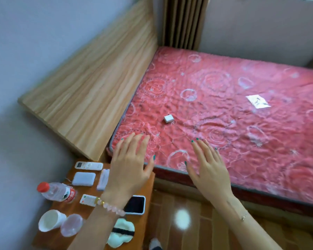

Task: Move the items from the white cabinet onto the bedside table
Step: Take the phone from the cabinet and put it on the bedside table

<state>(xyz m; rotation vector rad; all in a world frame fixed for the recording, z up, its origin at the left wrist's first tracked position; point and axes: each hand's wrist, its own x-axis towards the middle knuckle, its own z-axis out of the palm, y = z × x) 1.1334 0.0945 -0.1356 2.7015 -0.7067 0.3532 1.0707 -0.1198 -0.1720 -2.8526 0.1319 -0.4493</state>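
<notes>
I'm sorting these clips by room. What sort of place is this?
Most likely a bedroom: a bed with a red quilted mattress set against a wooden headboard, and beside it a small bedside table holding a water bottle and a phone.

We see the bedside table [49, 239] carrying a water bottle [56, 192], white cup [50, 221], phone [135, 204] and remote [89, 166]; on the red mattress [224, 134] lie a small white box [168, 118] and a card [258, 101].
</notes>
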